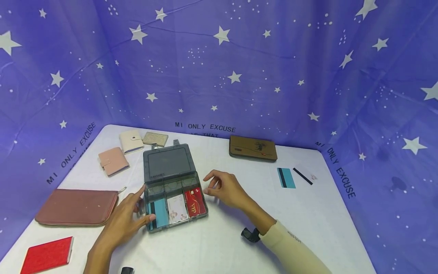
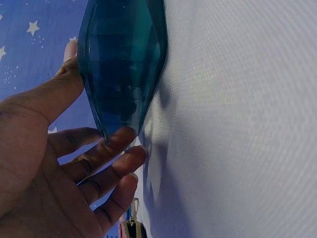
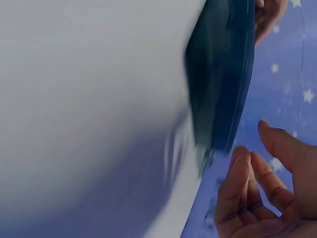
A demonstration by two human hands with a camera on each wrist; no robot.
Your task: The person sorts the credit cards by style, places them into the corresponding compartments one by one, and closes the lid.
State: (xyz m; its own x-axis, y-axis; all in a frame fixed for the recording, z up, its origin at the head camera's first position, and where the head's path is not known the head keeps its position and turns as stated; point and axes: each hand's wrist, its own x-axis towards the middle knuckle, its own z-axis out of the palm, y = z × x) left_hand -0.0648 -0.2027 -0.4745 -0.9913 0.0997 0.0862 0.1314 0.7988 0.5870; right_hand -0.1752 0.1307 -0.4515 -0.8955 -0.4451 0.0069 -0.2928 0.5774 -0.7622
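Left hand [image 1: 126, 219], fingers loosely spread, touches the box [image 1: 169, 163], which sits at two o'clock from it. Lid up, the box runs long nearly twelve to six, with cards [image 1: 177, 208] inside. Right hand [image 1: 227, 188], fingers loosely bent, holds nothing; the box is just beside it, at nine o'clock.

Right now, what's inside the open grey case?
Side by side: a blue card at left, a white card in the middle, a red VIP card at right. Anything beneath them is covered.
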